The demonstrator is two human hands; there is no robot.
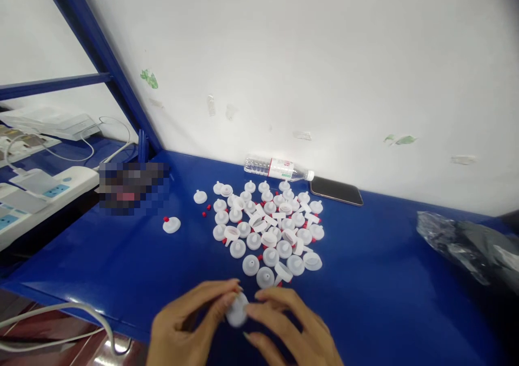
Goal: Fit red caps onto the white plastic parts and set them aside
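Close to the table's front edge, my left hand (197,320) pinches a white plastic nozzle cap (237,311) between thumb and fingertips near its spout. My right hand (290,323) is at the cap's right side, fingers apart, with one fingertip at its rim. Motion blurs the fingertips slightly. Just beyond my hands lies a loose pile of white nozzle caps (271,257), some spout up, others tipped over. Small red tips (260,257) are scattered among them. Left of the pile, one white cap (173,225) has a red tip (166,219) at its edge.
Behind the pile, a clear plastic bottle (281,168) lies by the wall beside a phone (336,191). A power strip (52,185) with cables and a blurred-out dark item (132,187) are at left. A dark plastic bag (474,247) is at right on the blue table (377,279).
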